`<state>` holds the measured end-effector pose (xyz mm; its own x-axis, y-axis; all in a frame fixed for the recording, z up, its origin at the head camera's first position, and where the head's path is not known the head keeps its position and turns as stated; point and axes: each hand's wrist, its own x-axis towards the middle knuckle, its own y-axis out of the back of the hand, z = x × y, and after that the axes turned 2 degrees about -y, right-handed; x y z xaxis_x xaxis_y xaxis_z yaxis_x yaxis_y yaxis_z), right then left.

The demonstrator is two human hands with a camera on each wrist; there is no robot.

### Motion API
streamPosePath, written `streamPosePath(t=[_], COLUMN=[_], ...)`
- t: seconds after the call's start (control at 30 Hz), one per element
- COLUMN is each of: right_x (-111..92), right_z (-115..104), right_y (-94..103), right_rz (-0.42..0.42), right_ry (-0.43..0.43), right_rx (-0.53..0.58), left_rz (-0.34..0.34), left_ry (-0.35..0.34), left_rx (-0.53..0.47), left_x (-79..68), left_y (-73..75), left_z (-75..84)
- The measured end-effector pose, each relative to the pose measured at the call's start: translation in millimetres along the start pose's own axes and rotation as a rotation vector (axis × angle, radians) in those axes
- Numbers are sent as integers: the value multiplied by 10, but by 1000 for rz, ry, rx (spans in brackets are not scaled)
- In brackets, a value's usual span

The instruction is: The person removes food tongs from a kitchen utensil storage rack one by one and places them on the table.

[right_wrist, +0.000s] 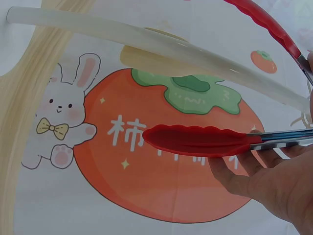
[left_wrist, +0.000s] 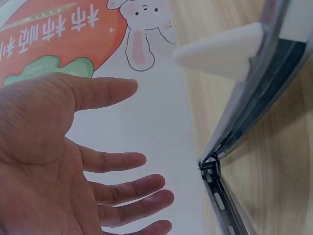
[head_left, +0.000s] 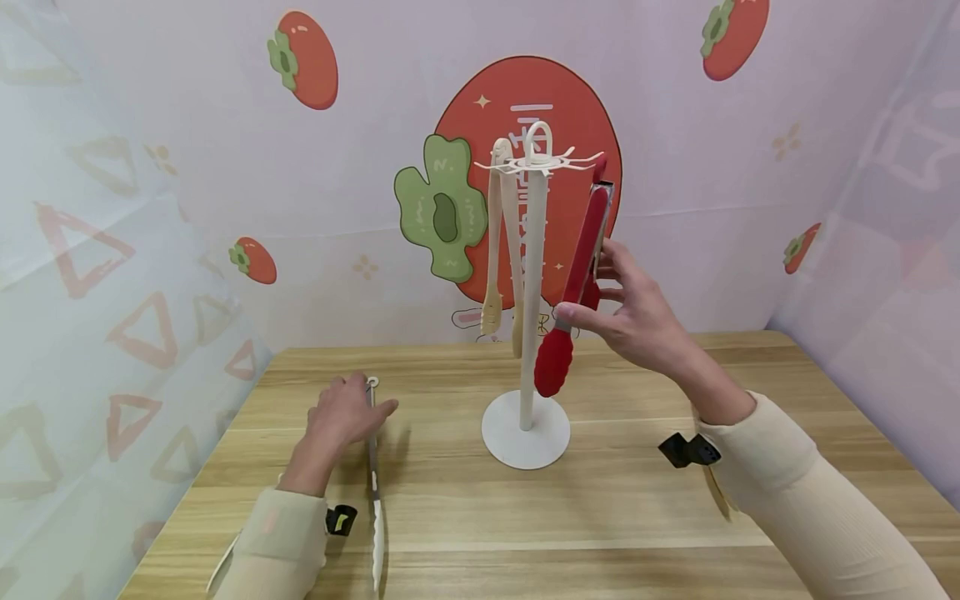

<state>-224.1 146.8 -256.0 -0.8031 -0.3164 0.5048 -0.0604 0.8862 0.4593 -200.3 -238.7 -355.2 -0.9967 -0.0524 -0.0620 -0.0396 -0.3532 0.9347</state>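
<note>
My right hand (head_left: 645,317) grips a pair of red tongs (head_left: 553,364) beside a white hanging rack (head_left: 533,333). The tongs point head down, and their top end overlaps the tip of a right-hand hook. In the right wrist view one red scalloped head (right_wrist: 195,141) lies in front of the fingers, with the rack's pole above it. My left hand (head_left: 341,412) is low at the left, fingers spread, next to metal tongs with white tips (head_left: 377,533). In the left wrist view the palm faces these partly spread tongs (left_wrist: 254,93) with nothing in its grasp.
Light wooden tongs (head_left: 492,258) hang from the rack's left side. Its round white base (head_left: 551,437) stands on the wood-grain table (head_left: 450,517). A thin tan object (head_left: 717,493) shows beside the right sleeve, and a white edge (head_left: 222,567) beside the left. A persimmon-printed backdrop (head_left: 360,292) closes the back.
</note>
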Motion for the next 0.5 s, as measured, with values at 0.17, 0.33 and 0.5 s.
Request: streamPosePath(t=[0.17,0.33,0.5], right_x=[-25,-59,-103], right_z=[5,8,24], right_y=[41,80,112], right_rz=[20,34,45], right_ry=[-6,-10,-33], right_rx=[-5,-9,-16], left_rz=[12,29,48], left_ry=[-12,-27,-43], left_rx=[-4,-14,-20], left_x=[4,14,31], left_y=[15,19,29], left_z=[23,48,89])
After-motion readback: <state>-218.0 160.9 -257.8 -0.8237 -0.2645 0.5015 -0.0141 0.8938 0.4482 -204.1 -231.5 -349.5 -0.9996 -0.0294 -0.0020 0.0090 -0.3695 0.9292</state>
